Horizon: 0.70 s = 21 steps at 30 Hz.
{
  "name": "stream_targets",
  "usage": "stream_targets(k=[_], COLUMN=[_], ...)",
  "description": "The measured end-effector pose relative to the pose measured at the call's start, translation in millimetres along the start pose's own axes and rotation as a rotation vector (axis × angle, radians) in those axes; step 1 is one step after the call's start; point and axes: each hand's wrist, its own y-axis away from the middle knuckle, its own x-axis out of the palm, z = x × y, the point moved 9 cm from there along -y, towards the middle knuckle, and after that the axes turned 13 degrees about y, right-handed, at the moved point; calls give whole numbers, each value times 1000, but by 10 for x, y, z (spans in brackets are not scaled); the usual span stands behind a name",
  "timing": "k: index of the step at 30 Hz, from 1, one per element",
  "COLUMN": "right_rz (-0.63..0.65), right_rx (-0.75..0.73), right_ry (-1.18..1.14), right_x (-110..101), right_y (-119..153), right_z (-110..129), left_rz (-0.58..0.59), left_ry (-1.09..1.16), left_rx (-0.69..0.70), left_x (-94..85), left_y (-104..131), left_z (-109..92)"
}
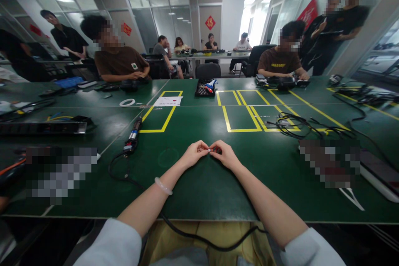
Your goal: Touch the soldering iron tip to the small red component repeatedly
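Both of my hands meet above the green table [193,187], near the middle of the view. My left hand [197,152] is closed, its fingertips pinching one side of a tiny metallic and reddish piece [210,150]. From the other side, the fingertips of my right hand [222,153] pinch the same small piece. Its exact shape is too small to tell. A pale bracelet [163,186] is around my left wrist.
An electric screwdriver [132,136] with a cable lies left of my hands. Black cables [288,121] lie at the right, and a black tray [205,87] of small parts stands ahead. People sit across the table, including one at the left [120,62].
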Motion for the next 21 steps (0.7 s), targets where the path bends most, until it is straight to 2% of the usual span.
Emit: stream_targets(k=[21], right_rz=[13], right_rx=[57], right_ry=[-58], right_x=[60], right_y=[-18], right_z=[7], left_rz=[20], left_ry=[-18], left_rx=[6], left_x=[-26], left_y=[54], left_z=[-54])
